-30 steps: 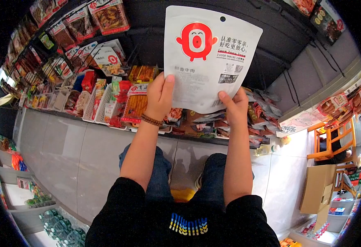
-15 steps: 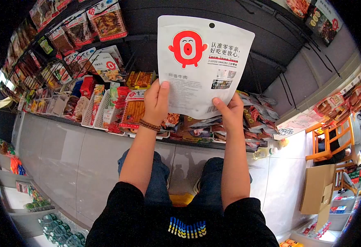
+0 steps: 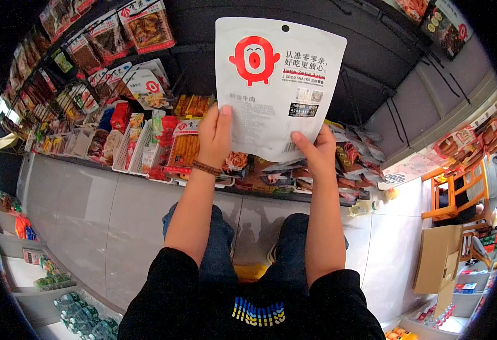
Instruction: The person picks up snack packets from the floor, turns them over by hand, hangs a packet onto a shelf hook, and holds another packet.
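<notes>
A white snack pouch [image 3: 265, 116] with a red cartoon figure and dark printing is held up in front of me, its hang hole at the top. My left hand [image 3: 215, 135] grips its lower left edge, thumb on the printed face. On the lower right corner, beside the barcode, my right hand [image 3: 316, 150] pinches it with the thumb in front. The other fingers of both hands are mostly hidden behind the pouch. Behind and below it, the low shelf holds a packet of orange-brown snack sticks [image 3: 185, 148] and several dark snack bags [image 3: 353, 161].
Hanging snack packets [image 3: 146, 28] fill the rack at upper left, near bare metal hooks [image 3: 396, 122]. White plastic baskets [image 3: 144, 148] stand on the low shelf. A bottle [image 3: 366, 208] lies on the tiled floor [image 3: 140, 221]. At right are a cardboard box [image 3: 436, 260] and a wooden chair [image 3: 458, 195].
The pouch has shifted slightly up and left and tilted a little, with both hands keeping their hold. Its small print looks sharper now.
</notes>
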Demonstrator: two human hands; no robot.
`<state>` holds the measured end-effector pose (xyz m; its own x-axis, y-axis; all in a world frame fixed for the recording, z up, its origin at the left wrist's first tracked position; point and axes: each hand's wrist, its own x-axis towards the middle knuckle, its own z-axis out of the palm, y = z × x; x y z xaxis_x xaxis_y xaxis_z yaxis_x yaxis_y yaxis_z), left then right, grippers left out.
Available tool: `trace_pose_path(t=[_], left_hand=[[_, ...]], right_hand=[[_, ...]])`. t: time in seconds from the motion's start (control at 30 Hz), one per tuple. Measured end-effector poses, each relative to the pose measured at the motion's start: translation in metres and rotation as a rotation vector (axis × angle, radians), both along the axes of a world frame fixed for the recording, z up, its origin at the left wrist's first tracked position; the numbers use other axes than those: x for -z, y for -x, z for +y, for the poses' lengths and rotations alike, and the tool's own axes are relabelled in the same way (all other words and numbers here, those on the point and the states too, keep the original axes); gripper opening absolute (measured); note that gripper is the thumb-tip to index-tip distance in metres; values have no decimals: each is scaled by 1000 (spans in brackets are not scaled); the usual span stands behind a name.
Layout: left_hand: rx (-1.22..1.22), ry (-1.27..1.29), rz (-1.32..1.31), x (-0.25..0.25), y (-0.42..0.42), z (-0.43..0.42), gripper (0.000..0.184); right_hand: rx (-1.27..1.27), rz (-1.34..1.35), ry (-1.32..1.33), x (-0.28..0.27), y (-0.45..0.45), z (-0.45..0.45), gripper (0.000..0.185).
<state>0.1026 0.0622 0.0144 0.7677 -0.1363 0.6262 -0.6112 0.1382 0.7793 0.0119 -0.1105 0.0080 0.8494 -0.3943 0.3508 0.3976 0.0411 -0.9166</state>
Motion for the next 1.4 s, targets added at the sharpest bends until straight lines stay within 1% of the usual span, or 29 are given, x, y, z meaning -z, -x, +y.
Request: trace_pose_path(t=[0.37,0.47,0.57,0.73,0.87,0.93,1.03,1.27,1.33,1.4], left_hand=[[-32,-16,29,2,-5,-3,27],[-34,19,62,1,-5,-4,27],[-14,-42,145,0,-6,-2,27],[62,64,238,-4,-3,-7,25],[76,50,238,2,-8,-5,24],[65,55,311,0,-7,-5,24],[91,99,334,-7,-1,-6,23],[114,124,340,-9,-1,-5,22],[145,192,378,-13,2,-7,21],[162,209,395,-14,3,-7,21]], right_hand=[[11,11,13,0,-1,2,33],[32,23,28,-2,-1,2,33],[41,52,33,-3,-2,1,33],[31,40,13,0,-5,1,34],[45,58,13,0,-4,0,33],[51,72,17,-1,-4,0,33],[66,84,34,-2,-4,0,31],[33,74,-37,0,-5,0,32],[27,73,-37,2,-5,0,33],[32,73,-68,3,-5,-1,32]])
